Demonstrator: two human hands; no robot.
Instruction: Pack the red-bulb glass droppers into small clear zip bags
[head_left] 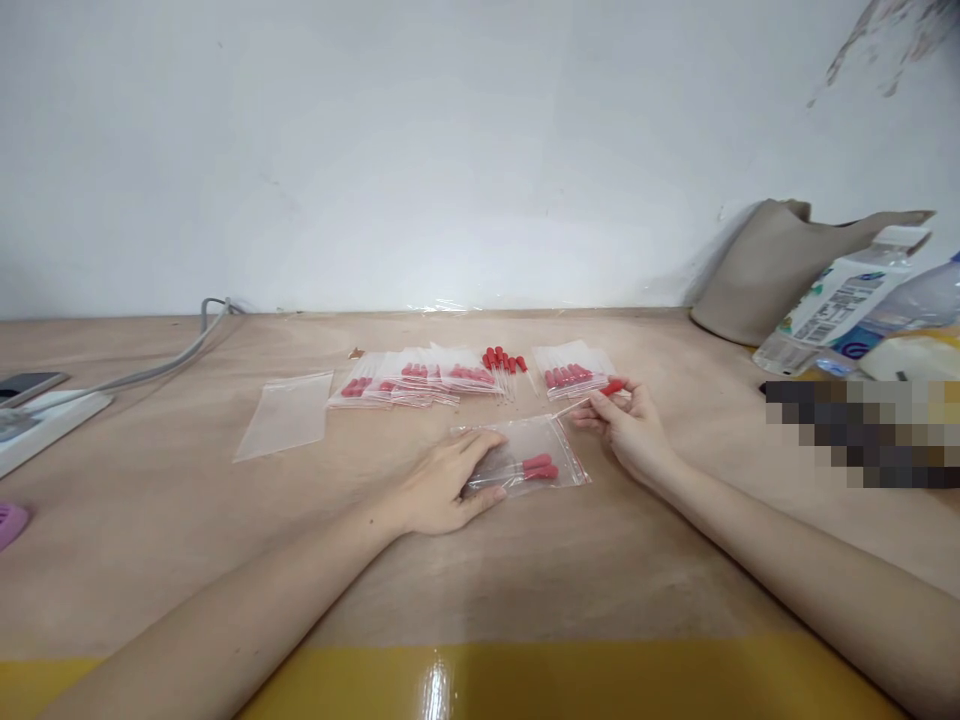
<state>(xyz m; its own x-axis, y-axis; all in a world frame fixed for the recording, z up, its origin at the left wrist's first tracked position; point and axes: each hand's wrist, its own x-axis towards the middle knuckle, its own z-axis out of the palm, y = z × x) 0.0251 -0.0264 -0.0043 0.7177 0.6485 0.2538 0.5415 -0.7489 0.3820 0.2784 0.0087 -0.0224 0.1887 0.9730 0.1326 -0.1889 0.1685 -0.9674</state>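
The right hand [628, 428] is nearly closed, and its thumb and fingers pinch a dropper [614, 386] near its red top. The thin end of that dropper points left, right by the top corner of a clear bag [517, 440] lying on the table [225, 560]. I cannot tell if the tip is inside the bag or only beside it. The left hand [450, 485] lies over the other end of the bag, half open, with its thumb and fingers spread apart; I cannot tell if it pinches the plastic or just presses on it. Two droppers [538, 467] are in the bag, with their red tops toward the right side. So the step in hand looks like putting one more dropper in. The next move seems to call for keeping the bag still, finding its mouth, and sliding the thin end in gently. More loose droppers [501, 360] lie just behind, between filled bags on the left [412, 378] and filled bags on the right [570, 372].
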